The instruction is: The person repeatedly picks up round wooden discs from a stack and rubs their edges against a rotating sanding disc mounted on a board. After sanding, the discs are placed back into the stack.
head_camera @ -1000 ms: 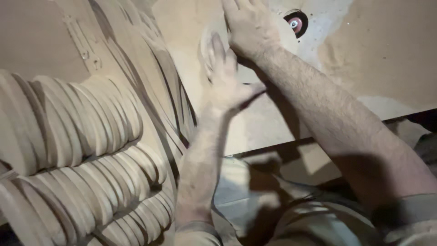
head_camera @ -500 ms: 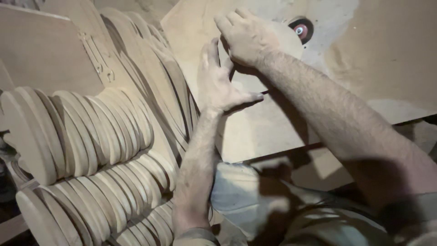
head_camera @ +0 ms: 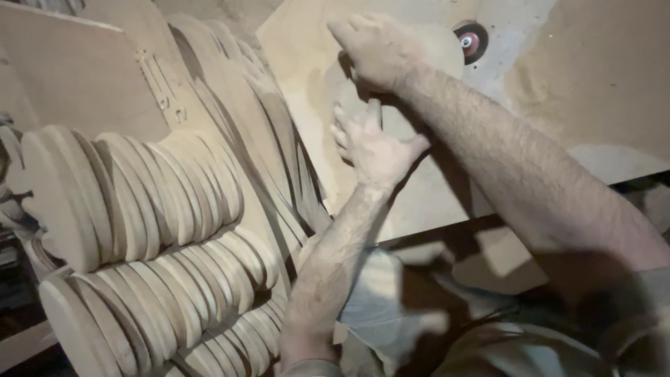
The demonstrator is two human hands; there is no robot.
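Wooden blank [head_camera: 412, 91] pinned flat by both hands, left hand [head_camera: 373, 143], right hand [head_camera: 380, 49], arms outstretched.

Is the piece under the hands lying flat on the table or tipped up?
Flat: the wooden piece lies on the table.

Rows of rounded wooden cutouts [head_camera: 139, 202] stand on edge at left, packed face to face in three tiers; more flat wooden shapes [head_camera: 272, 146] lean behind them, fanned toward the bench [head_camera: 558, 105]; a plain board [head_camera: 77, 84] with small cut slots stands upper left; a small red-centred spindle [head_camera: 471, 40] sits in a dark round hole in the bench top; pale sawdust [head_camera: 593, 160] lies on the bench at right; under the bench edge it is dark.
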